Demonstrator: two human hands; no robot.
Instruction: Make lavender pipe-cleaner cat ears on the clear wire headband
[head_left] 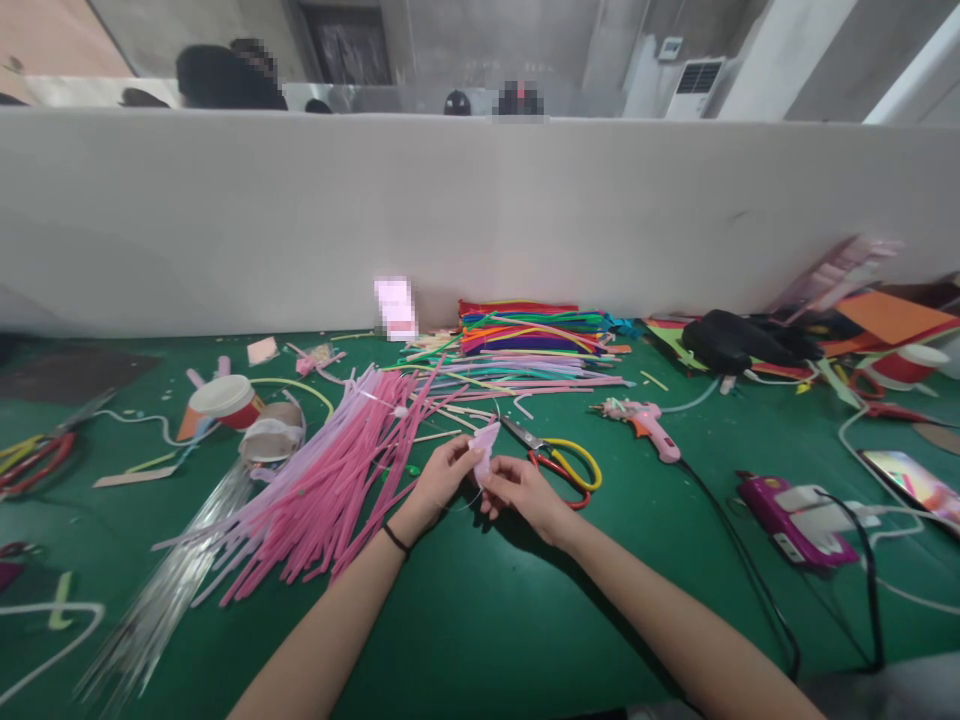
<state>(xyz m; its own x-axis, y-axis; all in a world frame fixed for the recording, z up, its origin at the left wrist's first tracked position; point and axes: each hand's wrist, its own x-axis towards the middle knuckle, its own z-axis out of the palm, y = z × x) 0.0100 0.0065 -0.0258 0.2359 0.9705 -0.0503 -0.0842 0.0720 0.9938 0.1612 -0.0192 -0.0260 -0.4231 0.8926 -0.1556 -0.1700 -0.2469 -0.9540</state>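
Observation:
Between my two hands, above the green table, is a small pale pink piece (484, 445) with a thin pale wire curving from it. My left hand (450, 468) pinches its left side, a dark band on the wrist. The fingers of my right hand (521, 490) close on its lower right edge. Just beyond my right hand lie scissors (574, 462) with yellow and red handles. Left of my left hand spreads a heap of pink and lilac pipe cleaners (337, 450). Whether the piece is itself pipe cleaner is too small to tell.
A pink glue gun (649, 425) lies to the right, its cord running toward me past a purple power strip (799, 525). Bundles of coloured pipe cleaners (532, 330) are stacked near the white partition (480, 220). Clear thin rods (180, 570) and a red-white cup (232, 402) are left.

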